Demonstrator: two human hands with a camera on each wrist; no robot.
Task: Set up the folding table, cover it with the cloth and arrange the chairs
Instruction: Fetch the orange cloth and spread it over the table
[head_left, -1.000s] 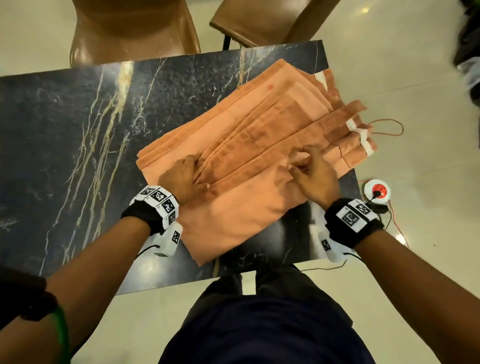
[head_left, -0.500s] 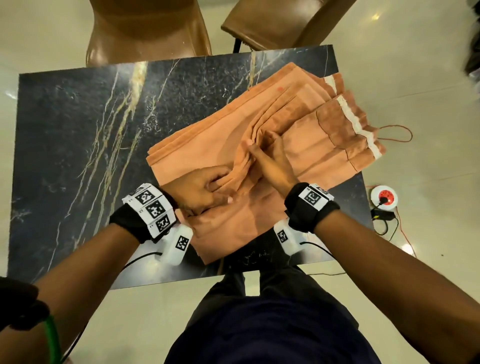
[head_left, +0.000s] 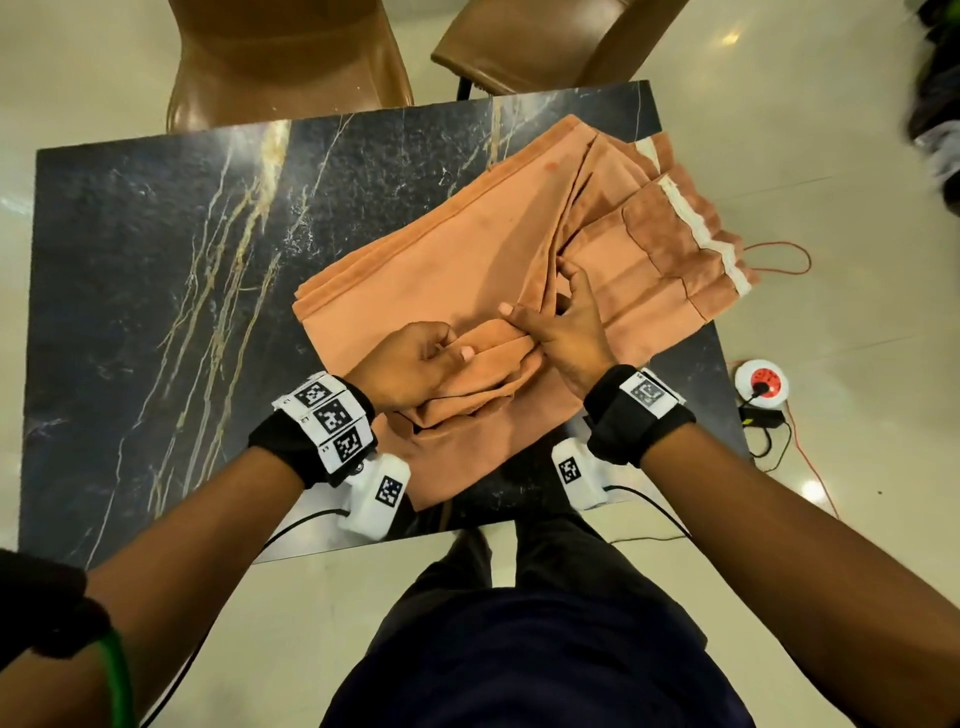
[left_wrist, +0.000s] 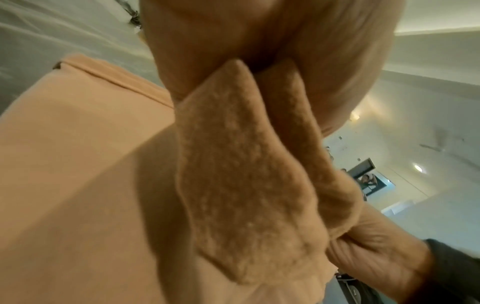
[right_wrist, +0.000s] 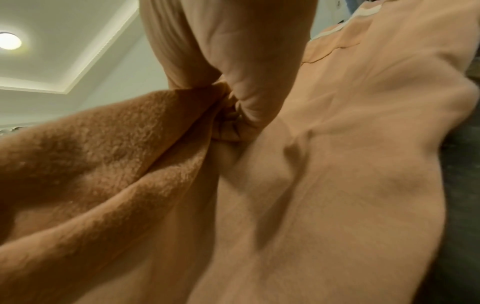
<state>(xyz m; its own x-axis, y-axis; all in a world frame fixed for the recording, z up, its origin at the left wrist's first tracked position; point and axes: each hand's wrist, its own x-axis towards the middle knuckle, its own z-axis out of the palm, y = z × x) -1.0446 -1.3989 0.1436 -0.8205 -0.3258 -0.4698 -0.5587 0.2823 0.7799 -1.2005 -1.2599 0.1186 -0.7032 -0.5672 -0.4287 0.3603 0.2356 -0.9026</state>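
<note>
Orange cloth (head_left: 467, 270), folded, lies on rt half of dark marble-look table (head_left: 156, 260). L hand (head_left: 410, 364) & R hand (head_left: 566, 332) each pinch a raised fold near front edge. Two brown chairs (head_left: 280, 57) at far side.

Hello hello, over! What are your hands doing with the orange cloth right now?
Both hands gripping cloth: left hand, right hand. Cloth folded, on table, not spread. Two chairs behind. Nothing in the way.
</note>
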